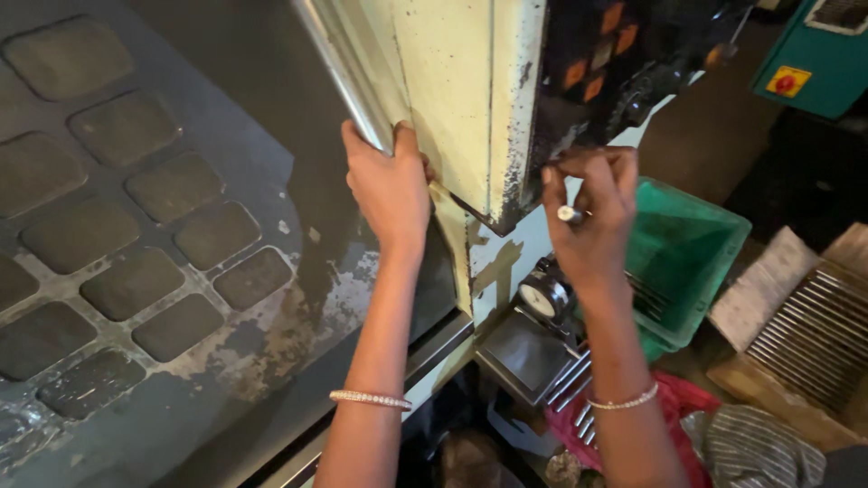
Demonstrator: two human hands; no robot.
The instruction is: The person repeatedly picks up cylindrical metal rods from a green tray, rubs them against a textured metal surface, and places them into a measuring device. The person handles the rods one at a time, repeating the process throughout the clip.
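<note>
Gripping a long polished metal bar, the left hand is clenched around it where it meets the cream-painted machine door. The bar's long axis runs on a slant, from the top edge of the view near the middle down and to the right into the fist; its upper end is cut off by the frame, and its lower end is hidden inside the fingers. The right hand is curled against the chipped edge of the door's dark panel, pinching a small silvery cylindrical piece between thumb and fingers; only its rounded end shows, pointing left, so its length cannot be told. What the fingertips above it touch is hard to make out against the black, flaking surface.

Below the right wrist sits a round dial gauge on a grey metal block, partly covered by the forearm. A green plastic crate stands just right of that hand, its near corner hidden behind the arm. Ribbed metal parts lie at the right edge, cut off. Both wrists wear thin beaded bracelets.
</note>
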